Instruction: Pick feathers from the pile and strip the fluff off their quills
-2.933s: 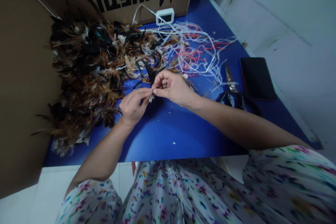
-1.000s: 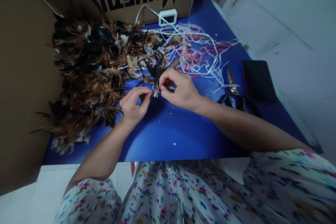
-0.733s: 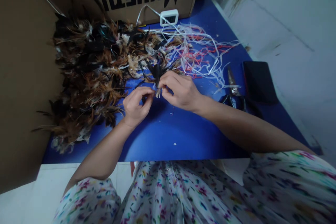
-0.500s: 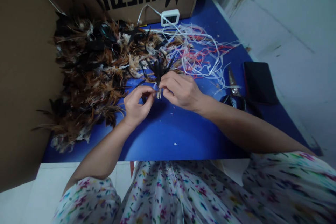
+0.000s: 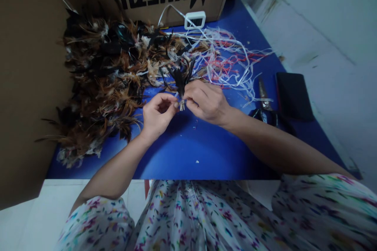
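the right hand (image 5: 207, 102) pinched a black feather bundle (image 5: 179, 80) fanned beyond its fingertips; left hand (image 5: 155, 115) pinched alongside, contents unclear.

"What sort of place is this?"
"A craft work corner: the blue table (image 5: 165, 157) is heaped with loose feathers (image 5: 103, 74), with tangled strings (image 5: 216, 64) and scissors (image 5: 266, 105) on it too."
"In a home or a workshop?"
"I can't tell. The wall (image 5: 318, 19) is pale and stained, the floor (image 5: 29, 219) light-tiled, and a cardboard box (image 5: 173, 15), its YUETU lettering upside down, stands at the table's back."
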`<state>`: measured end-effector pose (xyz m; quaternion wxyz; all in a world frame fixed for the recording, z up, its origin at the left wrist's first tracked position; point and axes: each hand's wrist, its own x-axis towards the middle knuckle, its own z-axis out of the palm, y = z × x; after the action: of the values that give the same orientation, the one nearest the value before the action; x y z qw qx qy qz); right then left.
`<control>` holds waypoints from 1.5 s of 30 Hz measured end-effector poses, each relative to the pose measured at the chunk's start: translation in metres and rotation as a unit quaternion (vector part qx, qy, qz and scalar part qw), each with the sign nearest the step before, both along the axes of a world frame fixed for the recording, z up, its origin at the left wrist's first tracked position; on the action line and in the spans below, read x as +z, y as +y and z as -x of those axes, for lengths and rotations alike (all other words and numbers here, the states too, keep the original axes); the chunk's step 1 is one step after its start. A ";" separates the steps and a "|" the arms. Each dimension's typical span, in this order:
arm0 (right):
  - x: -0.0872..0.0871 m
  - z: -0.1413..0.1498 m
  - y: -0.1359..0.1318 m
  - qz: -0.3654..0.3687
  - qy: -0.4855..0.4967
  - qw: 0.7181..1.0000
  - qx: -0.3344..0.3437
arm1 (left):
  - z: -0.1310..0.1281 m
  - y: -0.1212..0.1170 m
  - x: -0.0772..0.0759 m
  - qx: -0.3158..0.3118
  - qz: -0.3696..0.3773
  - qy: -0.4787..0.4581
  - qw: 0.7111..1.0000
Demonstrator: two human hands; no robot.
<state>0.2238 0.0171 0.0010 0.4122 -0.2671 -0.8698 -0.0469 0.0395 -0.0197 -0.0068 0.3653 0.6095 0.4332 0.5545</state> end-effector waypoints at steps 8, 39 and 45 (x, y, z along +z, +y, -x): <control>-0.001 0.001 0.000 0.037 0.016 0.999 0.004 | 0.000 0.003 -0.002 -0.021 0.048 -0.030 0.998; -0.008 0.016 -0.006 0.280 0.241 0.929 0.038 | -0.002 0.007 0.001 -0.077 0.194 -0.141 0.968; -0.007 0.021 -0.002 0.399 0.306 0.863 0.043 | -0.001 0.009 -0.004 -0.079 0.164 -0.115 0.977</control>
<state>0.2033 0.0149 -0.0064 0.5175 -0.3722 -0.6546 0.4065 0.0400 -0.0105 -0.0108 0.5500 0.5056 0.4240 0.5120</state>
